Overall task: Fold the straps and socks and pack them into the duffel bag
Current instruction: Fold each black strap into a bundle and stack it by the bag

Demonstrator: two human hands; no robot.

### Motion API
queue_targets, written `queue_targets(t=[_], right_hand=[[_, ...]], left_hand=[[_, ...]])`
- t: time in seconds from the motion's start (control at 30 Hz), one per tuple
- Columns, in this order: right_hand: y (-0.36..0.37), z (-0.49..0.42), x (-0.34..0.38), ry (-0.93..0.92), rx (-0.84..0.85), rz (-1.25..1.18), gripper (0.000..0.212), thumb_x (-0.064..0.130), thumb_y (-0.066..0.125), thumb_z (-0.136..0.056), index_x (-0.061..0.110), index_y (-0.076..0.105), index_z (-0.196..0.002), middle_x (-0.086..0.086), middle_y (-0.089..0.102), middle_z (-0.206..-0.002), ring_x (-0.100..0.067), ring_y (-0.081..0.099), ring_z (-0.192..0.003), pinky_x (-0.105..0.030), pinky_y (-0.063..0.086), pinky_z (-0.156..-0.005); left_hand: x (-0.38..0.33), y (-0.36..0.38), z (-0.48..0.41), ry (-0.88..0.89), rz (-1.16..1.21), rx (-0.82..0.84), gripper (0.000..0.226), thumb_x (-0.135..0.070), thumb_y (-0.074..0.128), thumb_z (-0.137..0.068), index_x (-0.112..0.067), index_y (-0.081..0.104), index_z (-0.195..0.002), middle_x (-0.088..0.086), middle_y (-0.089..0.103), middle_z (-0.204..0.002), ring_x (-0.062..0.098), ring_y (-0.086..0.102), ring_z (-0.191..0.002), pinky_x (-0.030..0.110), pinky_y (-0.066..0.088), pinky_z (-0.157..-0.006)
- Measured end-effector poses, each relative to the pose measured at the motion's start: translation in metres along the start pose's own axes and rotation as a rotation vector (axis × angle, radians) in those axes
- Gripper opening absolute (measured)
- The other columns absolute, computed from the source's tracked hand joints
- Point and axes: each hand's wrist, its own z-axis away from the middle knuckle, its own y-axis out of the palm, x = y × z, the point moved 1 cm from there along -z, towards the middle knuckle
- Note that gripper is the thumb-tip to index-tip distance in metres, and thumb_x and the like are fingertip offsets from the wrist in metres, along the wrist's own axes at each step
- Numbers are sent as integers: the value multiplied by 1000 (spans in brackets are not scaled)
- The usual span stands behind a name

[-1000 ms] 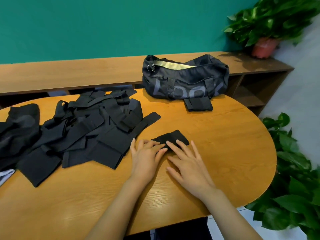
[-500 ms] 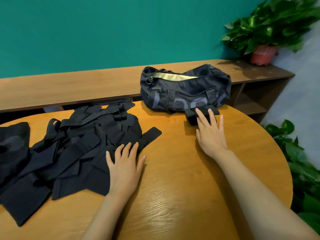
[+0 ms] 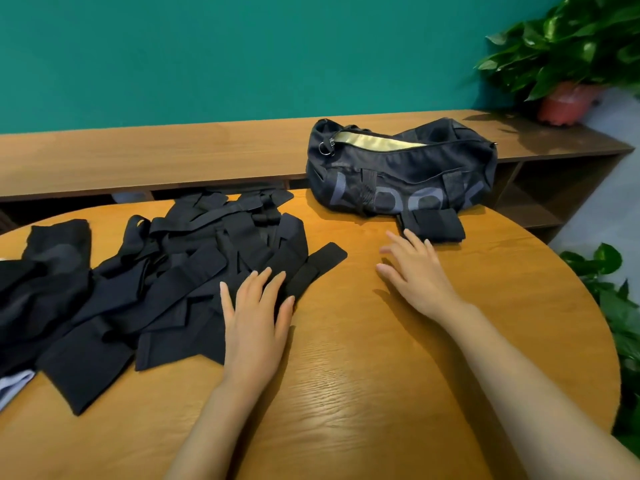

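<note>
- The counter (image 3: 381,375) carries everything. Its near half is bare wood except for the two forearms, and a long wooden shelf unit (image 3: 138,157) runs behind it.
- The pile of straps (image 3: 173,289) sprawls over the left side, loose and overlapping. From its size I judge most of the folding is still to do. I cannot tell which dark pieces at its far left are socks.
- The duffel bag (image 3: 401,168) sits at the back right edge with its top zip open on a pale lining, so it is ready to receive things.
- The folded bundle (image 3: 433,225) lies against the front of the bag, on the counter and not inside it. A second ago a small folded strap lay mid-counter under both hands, and half a second ago the right hand was setting it on this bundle. One more strap is therefore folded and staged, but it is not yet packed.
- The left hand (image 3: 254,327) has moved from that strap to the near edge of the pile. It lies flat with the fingers spread and grips nothing. This looks like a reach for the next strap.
- The right hand (image 3: 415,271) is drawing back from the bundle with its fingers straight and empty. It is blurred, and I cannot tell whether the fingertips still touch the cloth.
- A white cloth (image 3: 14,382) pokes out at the left edge.
</note>
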Motion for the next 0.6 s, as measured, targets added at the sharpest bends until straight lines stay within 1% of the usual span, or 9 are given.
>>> queue_targets(t=[0.1, 0.17, 0.27, 0.33, 0.4, 0.43, 0.5, 0.57, 0.6], right_hand=[[22, 22, 51, -115, 79, -89, 42, 47, 40, -100, 31, 46, -138, 11, 22, -159, -12, 2, -149, -41, -3, -120], [37, 37, 82, -174, 103, -158, 41, 45, 42, -100, 30, 46, -139, 12, 24, -159, -12, 4, -149, -42, -2, -120], [56, 53, 120, -206, 65, -197, 44, 44, 45, -100, 30, 42, -142, 12, 29, -156, -14, 12, -147, -42, 5, -122], [65, 62, 139, -202, 12, -220, 46, 42, 47, -99, 28, 41, -142, 11, 32, -154, -14, 18, -145, -43, 13, -121], [72, 67, 153, -198, -31, -213, 47, 42, 49, -99, 27, 41, -143, 9, 32, -155, -14, 22, -144, -43, 20, -119], [76, 69, 158, -189, -30, -193, 49, 42, 49, -99, 27, 40, -144, 8, 30, -156, -15, 21, -144, -44, 20, -118], [83, 70, 163, -165, -11, -126, 54, 45, 49, -98, 28, 36, -147, 8, 27, -157, -16, 18, -146, -46, 16, -120], [86, 66, 166, -170, -28, -63, 54, 46, 50, -97, 27, 39, -146, 7, 33, -155, -18, 22, -146, -46, 16, -120], [86, 64, 167, -188, -48, -28, 50, 43, 53, -97, 26, 45, -143, 5, 41, -151, -19, 30, -143, -46, 21, -118]], left_hand=[[14, -11, 14, -58, 6, -40, 42, -35, 47, -97, -18, 56, -134, 2, 53, -138, 21, 39, -136, 47, 1, -120], [24, -15, 25, -100, 8, -57, 39, -30, 51, -97, -17, 56, -133, 4, 53, -139, 24, 39, -135, 50, 6, -119], [38, -20, 40, -157, 20, -80, 38, -28, 51, -97, -15, 56, -133, 5, 51, -140, 26, 38, -136, 50, 8, -119], [43, -21, 48, -193, 53, -84, 40, -31, 43, -100, -14, 55, -134, 5, 51, -141, 24, 38, -137, 47, 5, -119], [45, -22, 51, -209, 109, -80, 42, -32, 36, -101, -14, 56, -133, 3, 51, -141, 20, 38, -137, 43, 2, -120], [45, -22, 52, -211, 130, -78, 40, -30, 37, -102, -14, 57, -133, 2, 52, -141, 18, 38, -137, 42, 1, -120], [46, -22, 52, -214, 141, -79, 36, -26, 40, -102, -16, 58, -132, 1, 51, -141, 16, 40, -136, 41, 2, -120], [45, -23, 51, -220, 133, -79, 37, -27, 42, -102, -18, 55, -135, -1, 49, -144, 15, 40, -135, 42, 4, -120], [45, -24, 50, -223, 121, -75, 38, -28, 42, -102, -19, 52, -138, -1, 47, -146, 14, 40, -135, 43, 5, -121]])
